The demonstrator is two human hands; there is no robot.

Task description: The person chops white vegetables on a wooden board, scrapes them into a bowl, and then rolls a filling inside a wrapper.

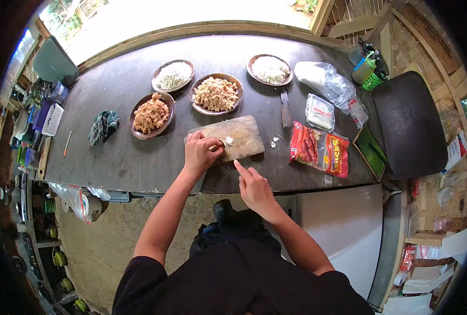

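Observation:
My left hand (203, 152) rests on the left part of a wooden chopping board (248, 134). Its fingers are curled together, and whatever they press is hidden. Small white chopped pieces (227, 141) lie beside its fingertips. At the board's front edge is my right hand (257, 190), its index finger stretched forward and the other fingers curled. What it grips cannot be made out. More white bits (274, 142) are scattered on the table just right of the board. Behind them lies a knife with a dark handle (286, 114).
Beyond the board stand bowls of brown crumbly food (150, 114), paler chunks (216, 94) and whitish shreds (173, 75), (270, 70). Red sausage packets (318, 149), a white packet (320, 113) and plastic bags (328, 81) lie right. A checked cloth (104, 126) is left; a black chair (409, 123) stands right.

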